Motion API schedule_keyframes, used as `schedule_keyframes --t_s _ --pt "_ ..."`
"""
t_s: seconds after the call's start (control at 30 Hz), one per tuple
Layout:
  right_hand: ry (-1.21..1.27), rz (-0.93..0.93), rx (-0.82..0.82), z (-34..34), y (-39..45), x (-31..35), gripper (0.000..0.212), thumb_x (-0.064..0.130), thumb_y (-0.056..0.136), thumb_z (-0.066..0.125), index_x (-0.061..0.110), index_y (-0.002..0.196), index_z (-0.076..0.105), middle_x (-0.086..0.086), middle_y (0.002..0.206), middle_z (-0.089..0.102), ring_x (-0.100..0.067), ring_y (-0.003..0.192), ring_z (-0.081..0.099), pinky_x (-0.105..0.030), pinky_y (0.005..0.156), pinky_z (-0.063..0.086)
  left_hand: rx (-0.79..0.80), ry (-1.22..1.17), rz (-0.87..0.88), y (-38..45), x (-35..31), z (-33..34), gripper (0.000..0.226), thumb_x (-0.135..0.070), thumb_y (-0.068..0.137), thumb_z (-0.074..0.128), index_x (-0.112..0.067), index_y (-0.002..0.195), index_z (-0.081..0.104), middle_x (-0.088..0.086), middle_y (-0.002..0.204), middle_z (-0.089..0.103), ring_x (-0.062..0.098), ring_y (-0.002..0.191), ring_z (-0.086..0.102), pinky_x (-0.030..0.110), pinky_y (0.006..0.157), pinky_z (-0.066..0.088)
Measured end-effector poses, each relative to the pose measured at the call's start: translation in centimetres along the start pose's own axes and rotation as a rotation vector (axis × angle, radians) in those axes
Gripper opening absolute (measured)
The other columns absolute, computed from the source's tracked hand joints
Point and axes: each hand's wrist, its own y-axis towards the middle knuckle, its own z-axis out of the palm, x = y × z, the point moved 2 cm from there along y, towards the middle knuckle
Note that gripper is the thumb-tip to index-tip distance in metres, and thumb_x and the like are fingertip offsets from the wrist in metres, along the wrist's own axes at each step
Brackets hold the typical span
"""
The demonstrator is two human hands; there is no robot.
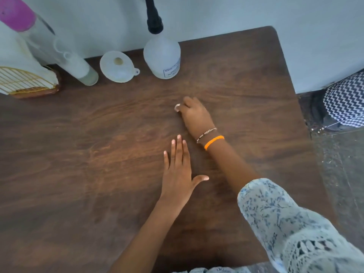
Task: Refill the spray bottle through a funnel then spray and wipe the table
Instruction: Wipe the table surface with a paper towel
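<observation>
The translucent spray bottle [162,56] with a black trigger head stands at the table's far edge by the wall. To its left a white funnel [117,66] lies on the dark wooden table [78,154]. My right hand [195,115] rests mid-table with its fingers curled on a small white object [177,107]; too little of it shows to tell what it is. Two bracelets circle that wrist. My left hand [179,170] lies flat on the wood just below it, fingers together, thumb out, holding nothing.
A tall clear bottle [78,67] with a little liquid leans at the far left, beside a pink-capped bottle [17,14] and a gold wire holder [25,81] with white paper. The table's right edge drops to the floor, where zigzag-patterned fabric [344,101] shows.
</observation>
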Motion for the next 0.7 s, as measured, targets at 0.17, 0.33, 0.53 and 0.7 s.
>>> schedule_keyframes --t_s 0.17,0.33,0.53,0.7 --pt "-0.049 0.429 0.002 -10.6 2.6 -7.3 0.026 0.002 0.089 0.047 0.001 0.103 0.068 -0.023 0.114 0.059 -0.035 0.104 0.054 -0.033 0.083 0.039 0.035 -0.001 -0.032 0.7 -0.5 -0.5 0.109 -0.068 0.076 0.042 -0.005 0.145 -0.015 0.006 0.15 -0.028 0.022 0.136 -0.029 0.041 0.112 -0.012" --pt "-0.068 0.802 -0.197 -13.4 1.7 -13.5 0.032 0.0 0.082 0.042 0.001 0.099 0.069 -0.022 0.11 0.059 -0.037 0.1 0.054 -0.034 0.079 0.034 0.029 0.063 -0.068 0.9 -0.6 0.1 0.111 -0.069 0.06 0.047 0.005 0.141 0.033 0.019 0.151 0.028 0.033 0.138 0.024 0.052 0.104 0.03" --pt "0.122 0.35 -0.009 -6.4 5.2 0.6 0.022 -0.011 0.064 0.061 0.0 0.08 0.071 -0.022 0.091 0.066 -0.039 0.08 0.062 -0.036 0.063 0.053 0.019 0.053 -0.051 1.1 -0.6 0.1 0.11 -0.069 0.059 0.051 0.006 0.138 0.036 0.02 0.149 0.032 0.032 0.138 0.028 0.055 0.1 0.034" --pt "0.152 0.128 0.132 -5.9 4.9 1.0 0.016 -0.007 0.062 0.068 0.002 0.075 0.07 -0.019 0.084 0.064 -0.037 0.075 0.061 -0.033 0.053 0.052 0.064 -0.002 -0.08 1.1 -1.2 -0.3 0.116 -0.061 0.064 0.066 0.005 0.146 0.017 0.018 0.156 0.008 0.034 0.142 0.007 0.056 0.108 0.022"
